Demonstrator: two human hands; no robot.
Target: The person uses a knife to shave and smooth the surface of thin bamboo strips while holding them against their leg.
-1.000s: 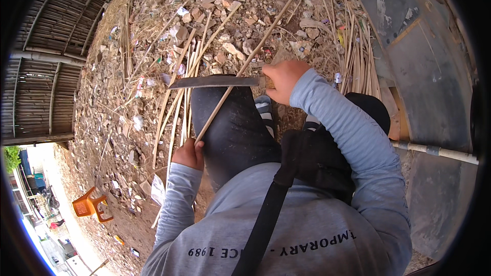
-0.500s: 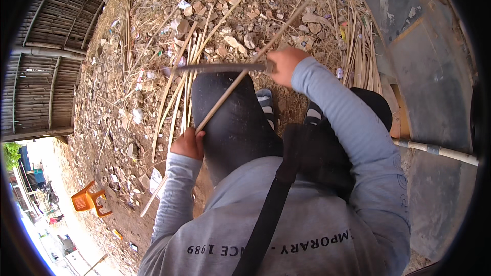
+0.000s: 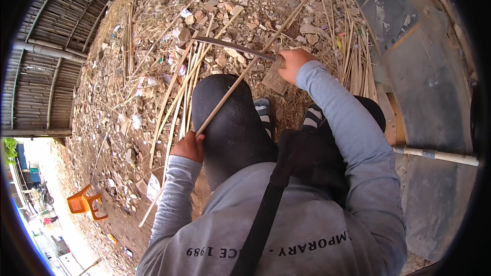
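Observation:
My right hand (image 3: pixel 296 65) is closed round the handle end of a long, slightly curved knife (image 3: pixel 225 44), its dark blade pointing left. Out beyond my left knee, that blade crosses a long thin bamboo strip (image 3: pixel 227 95). The strip slants from the lower left, over my left thigh, to the far upper right. Close by the thigh, my left hand (image 3: pixel 188 147) grips the strip with fingers wrapped round it. The knife's handle is mostly hidden by my right hand.
Several cut bamboo strips (image 3: pixel 164 115) lie left of my knee, with a larger bundle (image 3: pixel 359 56) at the right. Stones and litter cover the ground. Dark grey panels (image 3: pixel 434 87) stand at the right, a bamboo wall (image 3: pixel 38 87) at the left. An orange plastic chair (image 3: pixel 87 203) is at the lower left.
My right hand and the knife have moved away from me, up along the strip, and the blade now tilts with its tip farther out. My left hand stays on the strip.

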